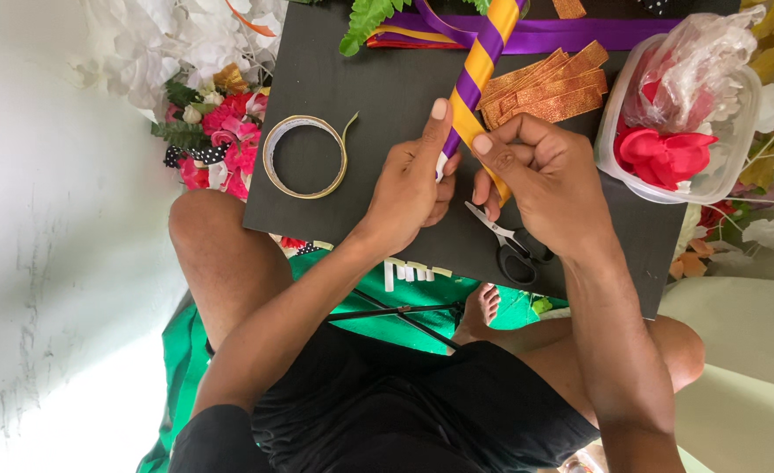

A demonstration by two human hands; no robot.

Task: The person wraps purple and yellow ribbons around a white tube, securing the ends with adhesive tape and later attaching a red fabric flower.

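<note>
Forearms: bare, crossing black shorts and bent knees, reaching up to a black board.
Left hand (pixel 409 184): fingers curled around the stick's lower end, thumb straight up along it.
Right hand (pixel 536 180): fingers closed, pinching the stick just beside the left thumb.
Stick (pixel 479 66): slim rod wound in glossy purple and yellow ribbon, tilted, held between both hands above the board.
Board (pixel 369 79): matte, flat, resting over the lap.
Scissors (pixel 514 245): black handles, partly under the right hand.
Tape roll (pixel 305 158): thin ring, left of the hands.
Gold ribbon strips (pixel 549 88): glittery, stacked.
Plastic tub (pixel 680 131): clear, holding red petals.
</note>
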